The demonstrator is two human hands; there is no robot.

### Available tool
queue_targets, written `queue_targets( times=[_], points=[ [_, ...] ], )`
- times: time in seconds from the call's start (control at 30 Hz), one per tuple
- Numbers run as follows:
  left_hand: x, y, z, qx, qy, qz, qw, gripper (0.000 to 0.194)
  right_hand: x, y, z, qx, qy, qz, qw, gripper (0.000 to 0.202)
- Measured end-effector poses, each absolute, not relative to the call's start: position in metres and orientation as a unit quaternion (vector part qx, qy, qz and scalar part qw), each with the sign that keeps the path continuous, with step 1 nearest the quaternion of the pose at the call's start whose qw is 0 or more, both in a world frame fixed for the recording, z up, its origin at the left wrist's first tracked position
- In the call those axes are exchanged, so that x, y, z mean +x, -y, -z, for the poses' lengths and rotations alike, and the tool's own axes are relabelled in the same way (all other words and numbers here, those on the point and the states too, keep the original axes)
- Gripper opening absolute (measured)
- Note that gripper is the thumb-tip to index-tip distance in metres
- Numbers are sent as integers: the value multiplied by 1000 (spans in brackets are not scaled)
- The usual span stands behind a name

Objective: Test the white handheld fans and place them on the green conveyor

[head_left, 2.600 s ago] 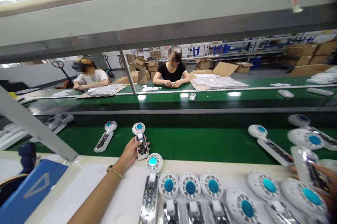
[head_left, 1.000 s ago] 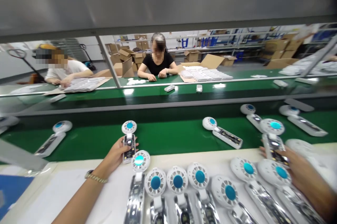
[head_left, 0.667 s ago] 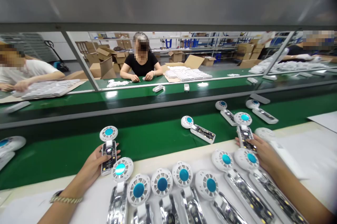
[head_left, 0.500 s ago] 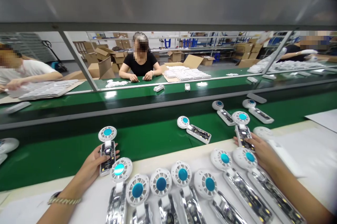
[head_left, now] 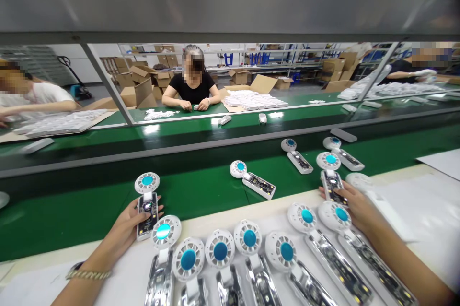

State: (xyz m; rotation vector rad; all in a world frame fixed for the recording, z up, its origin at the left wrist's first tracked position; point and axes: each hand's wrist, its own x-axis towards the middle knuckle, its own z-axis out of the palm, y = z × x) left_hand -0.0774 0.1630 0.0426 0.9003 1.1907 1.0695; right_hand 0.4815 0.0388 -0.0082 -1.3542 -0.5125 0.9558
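My left hand (head_left: 125,224) grips the handle of a white handheld unit (head_left: 147,182), thumb across its open face. The unit has a round slotted head with a blue disc, and a dark circuit board shows in its handle. At the right, my right hand (head_left: 357,205) holds a similar handheld unit (head_left: 328,161) by the handle, head up. Between my arms several more units (head_left: 220,251) lie in a row on the white work surface (head_left: 125,272), heads toward the belt. A plain white piece (head_left: 386,212) lies beyond my right wrist.
On the green belt (head_left: 201,195) lie three similar units, one of them (head_left: 258,185) nearest me. A second belt (head_left: 172,131) beyond a metal rail carries white parts. Co-workers sit across, including a person in black (head_left: 192,88) near an open carton (head_left: 264,84). A grey beam (head_left: 215,4) spans overhead.
Units on the near belt have shifted left, while white pieces on the far belt have moved right. Both my hands keep their grips, nearly still. The co-worker across has moved their hands slightly.
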Motion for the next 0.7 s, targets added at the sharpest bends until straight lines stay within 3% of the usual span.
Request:
queue_targets(
  times=[0.4, 0.57, 0.7],
  points=[
    [-78, -165, -42, 381, -514, -467, 610, 57, 488, -37, 13, -589, 231, -431, 643, 44],
    [-79, -167, -48, 320, -531, -509, 597, 34, 489, -37, 9, -578, 207, -440, 655, 27],
    [-87, -174, -48, 233, -570, -531, 582, 50, 492, -45, 1, -574, 151, -429, 681, 48]
  ],
)
